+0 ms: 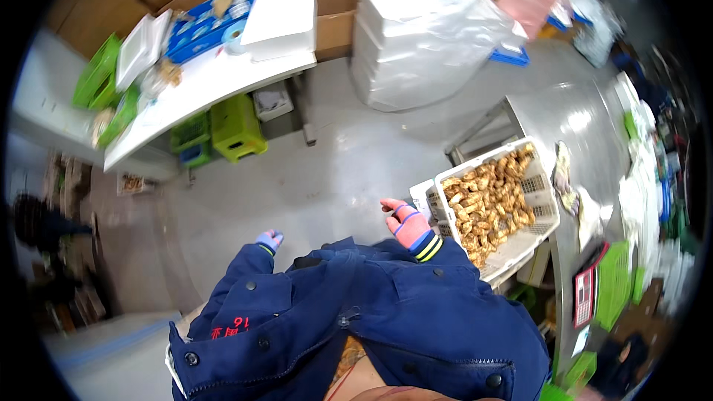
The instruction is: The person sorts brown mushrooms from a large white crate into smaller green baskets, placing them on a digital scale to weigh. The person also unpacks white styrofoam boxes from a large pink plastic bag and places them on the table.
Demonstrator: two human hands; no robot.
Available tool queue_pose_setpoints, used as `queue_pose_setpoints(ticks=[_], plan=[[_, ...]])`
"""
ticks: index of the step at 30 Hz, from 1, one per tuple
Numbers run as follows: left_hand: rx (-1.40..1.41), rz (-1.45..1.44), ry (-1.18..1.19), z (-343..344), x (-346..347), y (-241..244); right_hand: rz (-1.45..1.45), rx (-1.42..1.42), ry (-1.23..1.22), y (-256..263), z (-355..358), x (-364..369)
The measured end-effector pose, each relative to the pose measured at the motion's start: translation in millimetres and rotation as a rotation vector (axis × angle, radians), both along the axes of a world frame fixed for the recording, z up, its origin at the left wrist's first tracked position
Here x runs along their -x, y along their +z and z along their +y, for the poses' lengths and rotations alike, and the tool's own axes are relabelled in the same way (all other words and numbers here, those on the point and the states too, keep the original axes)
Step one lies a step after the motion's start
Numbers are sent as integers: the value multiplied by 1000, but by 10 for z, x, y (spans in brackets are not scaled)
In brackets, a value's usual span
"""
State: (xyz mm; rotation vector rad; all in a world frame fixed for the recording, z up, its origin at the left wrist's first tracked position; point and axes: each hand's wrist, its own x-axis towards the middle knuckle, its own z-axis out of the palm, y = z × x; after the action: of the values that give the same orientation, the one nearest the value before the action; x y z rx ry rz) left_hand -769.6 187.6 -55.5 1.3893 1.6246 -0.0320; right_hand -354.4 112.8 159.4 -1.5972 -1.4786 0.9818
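Observation:
My right hand (409, 225), in a pink and blue striped knit glove with bare fingertips, is held out in front of my body, just left of a white plastic basket (548, 200). It holds nothing, and its fingers are apart. Many brown mushrooms (490, 195) with thick stems lie in the basket, which rests at the corner of a steel table (568, 106). My left hand (271, 239), gloved in the same way, is low beside my blue jacket, over the floor. Its fingers look curled and are small in the picture, so I cannot tell whether it holds anything.
A white table (223, 81) at the upper left bears a blue divided tray (195, 39) and foam boxes (281, 22). Green stools (237, 128) stand under it. Stacked foam boxes (384, 50) in clear plastic stand ahead. Gloves (563, 175) and a pink calculator (584, 295) lie right of the basket.

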Motion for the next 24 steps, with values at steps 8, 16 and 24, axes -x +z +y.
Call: queue_pose_setpoints(ticks=[8, 16, 24], plan=[[-244, -357, -511, 2154, -2296, 1212, -49, 31, -338, -68, 860, -438], [-123, -145, -1015, 3389, -3486, 1100, -14, 39, -466, 238, 1970, -1029], [-156, -240, -1326, 4577, -5349, 1371, -74, 20, -776, -1, 2788, -1998]])
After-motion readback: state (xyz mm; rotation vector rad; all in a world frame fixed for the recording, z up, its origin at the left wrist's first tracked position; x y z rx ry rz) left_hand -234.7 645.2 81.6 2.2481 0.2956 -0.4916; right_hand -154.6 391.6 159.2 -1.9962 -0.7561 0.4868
